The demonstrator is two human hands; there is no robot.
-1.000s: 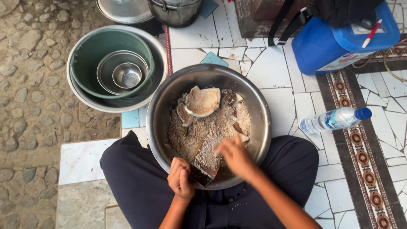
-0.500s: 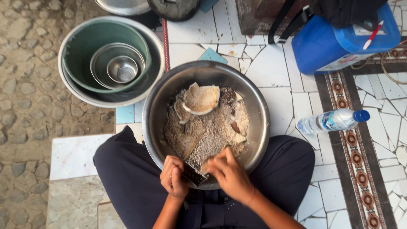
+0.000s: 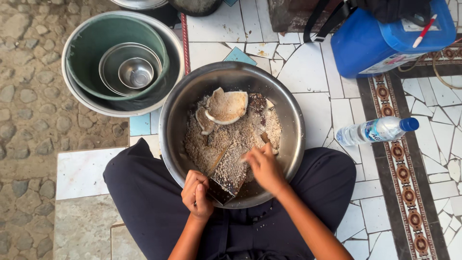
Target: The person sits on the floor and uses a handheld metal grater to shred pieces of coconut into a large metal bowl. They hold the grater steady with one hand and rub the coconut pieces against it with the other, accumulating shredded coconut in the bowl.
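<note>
Grater [image 3: 230,172], lower centre, gripped by left hand [image 3: 196,193]; right hand [image 3: 262,166] pinches a coconut piece [image 3: 250,156]: short, fingertip-clear strokes seem wisest.

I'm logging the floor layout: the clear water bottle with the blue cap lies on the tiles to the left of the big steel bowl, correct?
Not quite. In the head view the water bottle lies on the tiles to the right of the big steel bowl, not the left. The stacked basins sit to the left.

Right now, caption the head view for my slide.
Left hand steadies a grater in a steel basin; right hand rubs coconut.
</note>
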